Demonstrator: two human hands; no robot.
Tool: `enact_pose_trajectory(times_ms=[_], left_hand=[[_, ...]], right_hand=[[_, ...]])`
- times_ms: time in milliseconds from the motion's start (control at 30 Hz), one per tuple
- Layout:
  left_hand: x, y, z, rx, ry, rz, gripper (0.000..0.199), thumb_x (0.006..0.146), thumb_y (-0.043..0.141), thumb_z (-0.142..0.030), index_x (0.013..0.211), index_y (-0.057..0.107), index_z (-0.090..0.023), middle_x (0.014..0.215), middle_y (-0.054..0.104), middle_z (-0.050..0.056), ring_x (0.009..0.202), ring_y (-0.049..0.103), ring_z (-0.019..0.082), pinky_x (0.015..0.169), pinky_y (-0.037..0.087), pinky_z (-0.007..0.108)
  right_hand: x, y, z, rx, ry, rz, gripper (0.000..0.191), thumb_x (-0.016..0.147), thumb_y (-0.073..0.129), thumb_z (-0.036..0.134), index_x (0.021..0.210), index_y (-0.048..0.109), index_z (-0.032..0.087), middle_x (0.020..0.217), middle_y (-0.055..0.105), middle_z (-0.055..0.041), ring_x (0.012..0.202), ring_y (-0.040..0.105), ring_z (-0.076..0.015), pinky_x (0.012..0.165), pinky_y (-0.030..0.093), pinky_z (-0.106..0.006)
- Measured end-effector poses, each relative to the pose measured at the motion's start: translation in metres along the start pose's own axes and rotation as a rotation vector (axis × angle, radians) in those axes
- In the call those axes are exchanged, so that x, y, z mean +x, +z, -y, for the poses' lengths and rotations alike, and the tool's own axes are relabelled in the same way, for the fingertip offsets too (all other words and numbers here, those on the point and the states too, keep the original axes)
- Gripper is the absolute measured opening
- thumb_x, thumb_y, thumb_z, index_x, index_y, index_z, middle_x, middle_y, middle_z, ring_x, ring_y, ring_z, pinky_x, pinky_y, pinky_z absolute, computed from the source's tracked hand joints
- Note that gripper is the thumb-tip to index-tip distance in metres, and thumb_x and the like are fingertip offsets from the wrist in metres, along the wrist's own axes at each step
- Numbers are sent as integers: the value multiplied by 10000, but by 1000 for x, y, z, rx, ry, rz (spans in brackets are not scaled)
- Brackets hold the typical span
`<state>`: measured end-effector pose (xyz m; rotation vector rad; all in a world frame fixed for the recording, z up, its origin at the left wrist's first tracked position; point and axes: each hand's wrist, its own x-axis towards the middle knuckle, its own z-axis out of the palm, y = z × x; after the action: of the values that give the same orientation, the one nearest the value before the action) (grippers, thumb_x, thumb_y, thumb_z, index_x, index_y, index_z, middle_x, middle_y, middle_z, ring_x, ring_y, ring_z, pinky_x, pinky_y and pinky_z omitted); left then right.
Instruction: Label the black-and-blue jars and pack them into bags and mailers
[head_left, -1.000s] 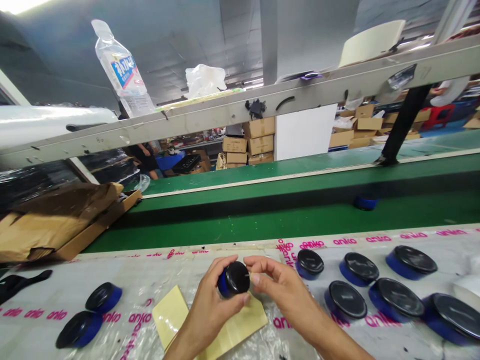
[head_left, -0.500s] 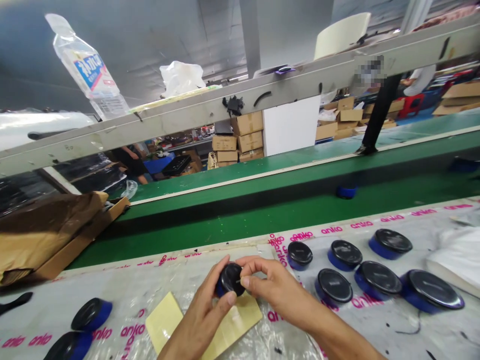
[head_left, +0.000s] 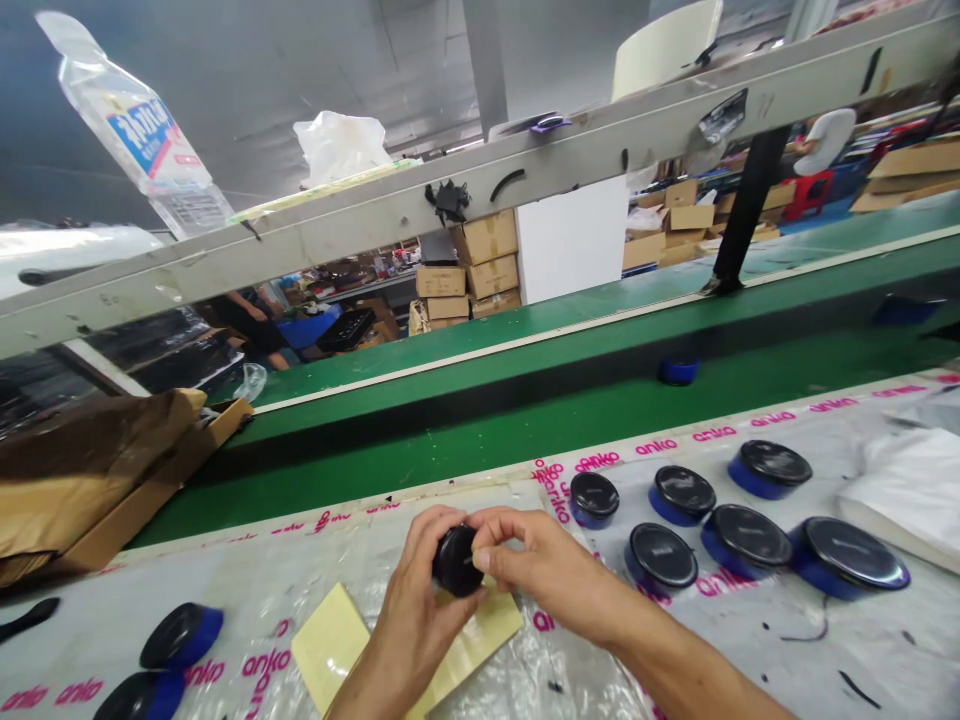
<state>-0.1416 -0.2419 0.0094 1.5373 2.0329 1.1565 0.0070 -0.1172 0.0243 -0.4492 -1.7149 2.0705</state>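
My left hand [head_left: 420, 600] wraps round a small round container with a glossy black top [head_left: 456, 562], tilted toward me; a small pale mark shows on the top. The thumb and fingers of my right hand [head_left: 517, 555] are pinched together against the top's right edge, beside that mark. What they pinch, if anything, is too small to make out. Under my hands lie yellow paper sheets [head_left: 330, 640], partly hidden by my left wrist. To the right stand several more round black-topped blue containers [head_left: 661, 558], and at the left are two more, including a black-topped container [head_left: 180, 637].
Plastic film with pink lettering [head_left: 247, 560] covers the table. Behind it runs a green conveyor belt [head_left: 480, 420] carrying a blue round piece [head_left: 679, 372]. A brown carton [head_left: 150, 500] stands left. Above, a shelf rail [head_left: 337, 225] bears a bottle [head_left: 142, 140]. A person's legs [head_left: 259, 330] show behind.
The view has shifted slightly. My left fingers have curled further over the container, which has turned a little so its blue side is now hidden. My right hand still pinches at its top.
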Motion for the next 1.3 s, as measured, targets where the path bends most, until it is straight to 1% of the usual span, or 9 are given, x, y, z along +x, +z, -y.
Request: enact_pose_trajectory(times_ms=[167,300,433,567,733,1033,1167,1300], left_hand=[[-1,2,-1,16,17,-15,527,836,727,-210,1290,504,-355,1395,484,45,1337,491,274,1088,430,416],[0,5,-4,12,21,-33,508,837,723,-205,1274,507,-348,1359,505,43,1291,529,260,1071,442,414],[2,5,-5,19,48,-64,471,843,727,-249,1253,513,-339,1308,542,41,1241,562,253,1046,464,417],[2,7,-3,49,61,-94,431,861,723,-306,1241,520,-332,1294,558,44,1224,578,252,1018,489,408],[3,11,1,114,78,-111,426,889,701,-339,1265,500,-341,1318,556,47,1261,563,257,1006,502,395],[3,13,4,160,102,-134,449,878,715,-350,1263,485,-343,1315,555,47,1258,560,263,1038,487,443],[3,13,4,163,93,-128,443,884,707,-361,1267,486,-338,1318,554,53,1258,563,271,1027,496,449],[3,14,6,159,106,-138,464,873,721,-349,1273,488,-329,1318,549,62,1259,561,273,1034,490,456]], right_hand=[[0,0,-1,-36,-39,-10,137,781,613,238,660,568,192,1013,675,-37,963,586,-201,830,375,-294],[0,2,-1,-35,-43,-19,132,772,607,231,652,561,199,1011,681,-46,982,593,-218,849,379,-317],[1,3,-1,-23,-44,-29,112,759,607,216,654,575,200,1050,689,-53,1029,602,-232,907,376,-342],[2,4,-2,-6,-50,-53,99,743,608,207,647,584,203,1041,691,-55,1039,605,-240,937,380,-363],[4,4,-6,12,-59,-82,98,732,616,216,639,587,203,1030,692,-61,1042,610,-248,941,386,-372],[5,4,-10,22,-85,-100,81,733,613,223,656,603,199,998,707,-63,1022,625,-252,936,401,-372],[5,4,-11,7,-85,-115,87,740,611,206,653,604,203,1017,721,-55,1018,630,-241,934,406,-364],[4,6,-12,-15,-121,-133,79,742,594,173,679,631,203,992,726,-49,1018,638,-231,939,414,-353]])
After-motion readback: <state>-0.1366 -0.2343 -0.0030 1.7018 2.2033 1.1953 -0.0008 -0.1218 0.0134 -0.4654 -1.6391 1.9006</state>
